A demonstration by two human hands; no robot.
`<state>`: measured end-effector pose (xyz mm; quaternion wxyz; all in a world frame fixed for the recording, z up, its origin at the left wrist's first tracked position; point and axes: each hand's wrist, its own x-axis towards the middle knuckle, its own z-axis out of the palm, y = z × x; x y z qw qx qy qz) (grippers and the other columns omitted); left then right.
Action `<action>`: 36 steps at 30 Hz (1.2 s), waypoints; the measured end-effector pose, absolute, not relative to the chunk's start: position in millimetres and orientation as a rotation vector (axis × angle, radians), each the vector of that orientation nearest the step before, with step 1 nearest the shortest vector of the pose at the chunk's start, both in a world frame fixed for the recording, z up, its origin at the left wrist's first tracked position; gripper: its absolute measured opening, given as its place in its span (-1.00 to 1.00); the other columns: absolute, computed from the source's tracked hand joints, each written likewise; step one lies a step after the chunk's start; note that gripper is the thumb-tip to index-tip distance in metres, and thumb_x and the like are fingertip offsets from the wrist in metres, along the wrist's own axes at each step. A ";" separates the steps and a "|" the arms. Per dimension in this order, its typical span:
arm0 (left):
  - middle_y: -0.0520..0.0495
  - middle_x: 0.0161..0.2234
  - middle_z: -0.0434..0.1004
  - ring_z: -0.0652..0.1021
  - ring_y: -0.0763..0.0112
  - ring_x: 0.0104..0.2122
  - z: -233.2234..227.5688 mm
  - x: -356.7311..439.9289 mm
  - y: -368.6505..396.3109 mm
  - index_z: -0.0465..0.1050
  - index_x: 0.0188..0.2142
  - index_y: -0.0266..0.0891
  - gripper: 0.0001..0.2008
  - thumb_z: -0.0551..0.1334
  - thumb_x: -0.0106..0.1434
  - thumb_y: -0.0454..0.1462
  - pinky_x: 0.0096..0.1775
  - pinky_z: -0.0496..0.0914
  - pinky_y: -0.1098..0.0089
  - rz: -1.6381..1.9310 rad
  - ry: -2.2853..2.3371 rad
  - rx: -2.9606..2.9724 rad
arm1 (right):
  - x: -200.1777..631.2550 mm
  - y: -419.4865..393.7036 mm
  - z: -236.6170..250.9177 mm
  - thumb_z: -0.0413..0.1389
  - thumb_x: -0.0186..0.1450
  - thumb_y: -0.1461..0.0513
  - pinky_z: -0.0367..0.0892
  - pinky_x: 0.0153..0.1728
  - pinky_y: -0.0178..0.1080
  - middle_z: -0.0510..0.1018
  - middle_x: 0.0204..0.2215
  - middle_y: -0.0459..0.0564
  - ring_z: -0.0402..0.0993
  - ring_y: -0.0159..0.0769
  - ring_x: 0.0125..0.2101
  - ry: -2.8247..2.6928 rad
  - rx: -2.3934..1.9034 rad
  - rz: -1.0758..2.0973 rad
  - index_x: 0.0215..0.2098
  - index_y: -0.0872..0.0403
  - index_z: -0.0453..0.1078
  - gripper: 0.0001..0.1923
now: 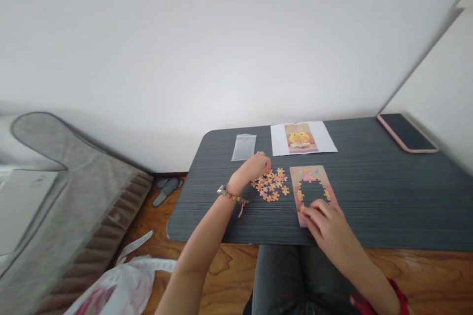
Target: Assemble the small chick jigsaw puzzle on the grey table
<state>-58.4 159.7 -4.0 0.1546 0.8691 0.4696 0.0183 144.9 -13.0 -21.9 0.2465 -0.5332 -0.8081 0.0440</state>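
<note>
Our left hand (254, 167) curls bunched fingers onto the loose cardboard puzzle pieces (271, 185). Our right hand (327, 221) presses flat, closed fingers on the rectangular puzzle frame (295, 177), its hollow centre just beyond them.

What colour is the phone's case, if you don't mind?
The phone has a pink case, seen in the head view.

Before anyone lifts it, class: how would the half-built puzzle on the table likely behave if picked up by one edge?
The half-built puzzle would probably sag and shed pieces: its middle is an open hole. It looks thin and light, so a push likely slides it across the smooth table.
</note>
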 end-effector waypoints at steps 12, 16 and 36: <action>-0.08 -0.36 0.40 0.41 0.40 -0.32 -5.7 -62.8 148.6 0.48 -0.38 -0.30 -0.80 0.07 0.17 -0.41 -0.18 0.35 0.40 0.170 1.481 2.448 | 139.5 -7.9 -24.5 -0.02 0.30 0.26 0.17 -0.30 -0.19 0.42 -0.37 -0.03 0.32 -0.27 -0.38 -2.212 -1.504 0.168 -0.34 0.04 0.42 -0.83; -0.09 -0.24 0.34 0.41 0.41 -0.27 -5.9 -65.4 144.5 0.44 -0.16 -0.27 -0.74 0.06 0.21 -0.40 -0.15 0.33 0.39 0.221 1.474 2.488 | 133.9 0.6 -12.8 -0.01 0.29 0.28 0.18 -0.29 -0.21 0.42 -0.36 -0.02 0.32 -0.28 -0.36 -2.206 -1.490 0.201 -0.36 0.05 0.41 -0.84; -0.02 -0.19 0.34 0.40 0.45 -0.25 5.7 -69.6 172.4 0.46 -0.25 -0.13 -0.83 0.16 0.19 -0.37 -0.26 0.29 0.47 -0.056 0.868 2.924 | 138.0 -1.1 -21.1 -0.05 0.30 0.28 0.19 -0.36 -0.19 0.42 -0.36 -0.03 0.35 -0.28 -0.39 -2.231 -1.480 0.168 -0.31 0.05 0.39 -0.83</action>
